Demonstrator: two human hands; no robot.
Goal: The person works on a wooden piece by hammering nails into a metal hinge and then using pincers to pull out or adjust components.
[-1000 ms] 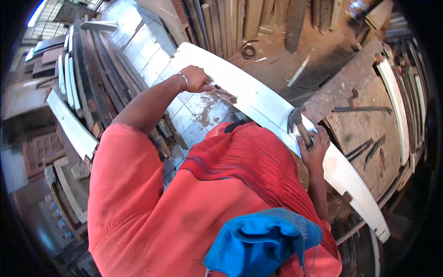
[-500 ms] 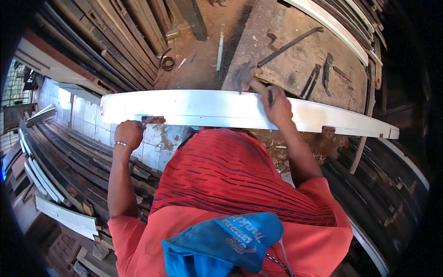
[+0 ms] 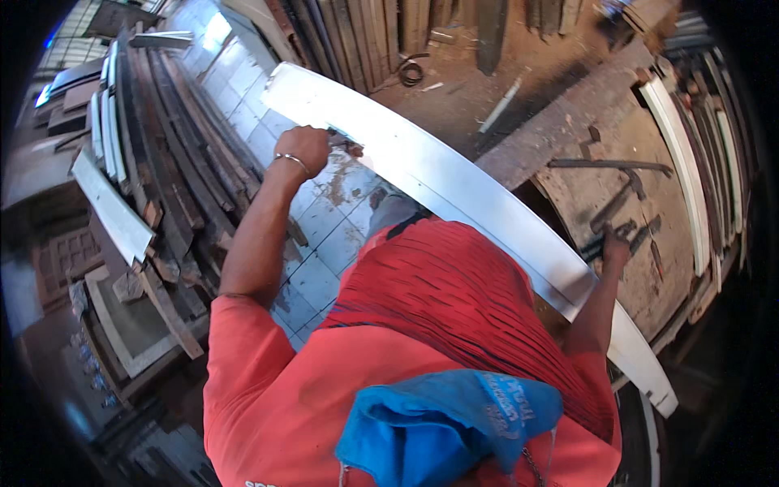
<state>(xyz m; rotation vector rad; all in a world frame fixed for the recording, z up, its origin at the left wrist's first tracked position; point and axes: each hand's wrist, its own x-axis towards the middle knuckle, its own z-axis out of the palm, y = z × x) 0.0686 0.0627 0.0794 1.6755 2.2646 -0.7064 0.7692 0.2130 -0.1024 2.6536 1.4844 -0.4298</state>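
Observation:
A long white board (image 3: 471, 183) lies slantwise in front of me, from upper left to lower right. Closed at its near edge, my left hand (image 3: 304, 150) wears a bracelet at the wrist. It holds a short dark metal piece (image 3: 333, 132), mostly hidden by the fist, beside a rough brown notch (image 3: 355, 149). My right hand (image 3: 618, 243) reaches over the board to the wooden bench, fingers partly visible and apart, over dark pincers (image 3: 591, 247). Just beyond it a hammer (image 3: 610, 209) lies on the bench, out of my grasp.
On the bench (image 3: 568, 203) are a dark pry bar (image 3: 613, 164), another dark hand tool (image 3: 643, 237) and a thin tool with a red part (image 3: 656, 260). Stacked timber (image 3: 174, 122) fills the left side. More planks (image 3: 357, 40) stand at the back. White tiles (image 3: 320, 215) cover the floor.
The view has turned, so the board now slants. My right hand has left the board, let go of the hammer on the bench and moved over the pincers. My left hand stays by the notch.

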